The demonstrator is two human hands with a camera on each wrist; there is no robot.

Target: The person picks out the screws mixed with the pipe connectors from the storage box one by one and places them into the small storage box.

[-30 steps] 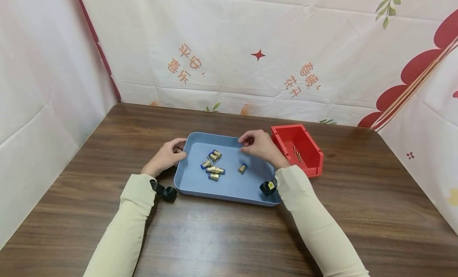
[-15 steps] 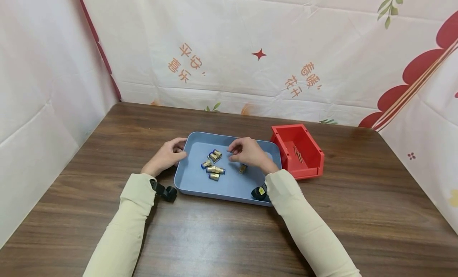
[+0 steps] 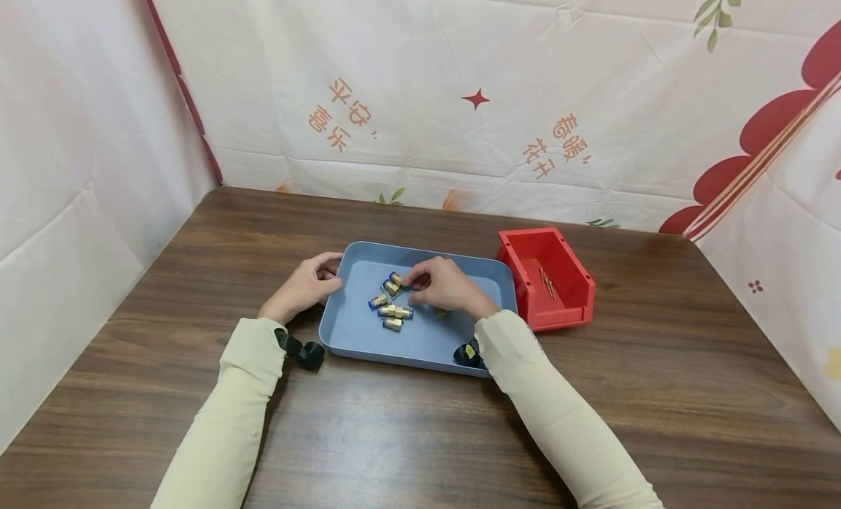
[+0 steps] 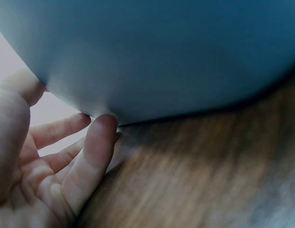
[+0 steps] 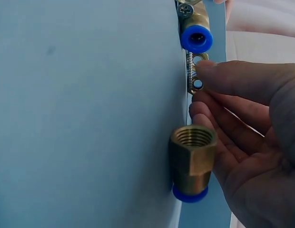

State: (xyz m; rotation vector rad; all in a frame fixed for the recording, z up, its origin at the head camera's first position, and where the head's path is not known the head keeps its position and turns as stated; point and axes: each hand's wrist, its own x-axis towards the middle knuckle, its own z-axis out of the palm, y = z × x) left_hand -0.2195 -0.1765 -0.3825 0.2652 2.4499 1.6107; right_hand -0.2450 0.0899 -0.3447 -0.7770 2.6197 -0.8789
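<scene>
A blue tray point(image 3: 434, 356) lies on the table, bearing several brass push-in fittings point(image 3: 392, 324) with blue collars. My left hand point(image 3: 304, 286) holds its left edge, thumb at the rim and fingers against the outer wall point(image 4: 162, 95). Over the middle of the tray is my right hand point(image 3: 442, 284), thumb and fingers apart at the right side of the cluster. In the right wrist view, those fingertips are right at a small metal piece with round holes point(image 5: 197, 84), below a blue-collared fitting point(image 5: 197, 38). A lone fitting point(image 5: 192, 161) stands nearer, mostly hidden by the hand in the head view.
Against the tray's right side stands a red bin point(image 3: 558, 319) with several thin brass-coloured pins point(image 3: 548, 284) inside. The brown wooden table point(image 3: 394, 436) reaches back to a printed white cloth point(image 3: 420, 78). Black wrist cameras point(image 3: 468, 354) sit at both cuffs.
My right hand has moved left and slightly toward me, from the tray's back right to the fittings, coming over the lone fitting. The left hand has stayed at the tray's edge.
</scene>
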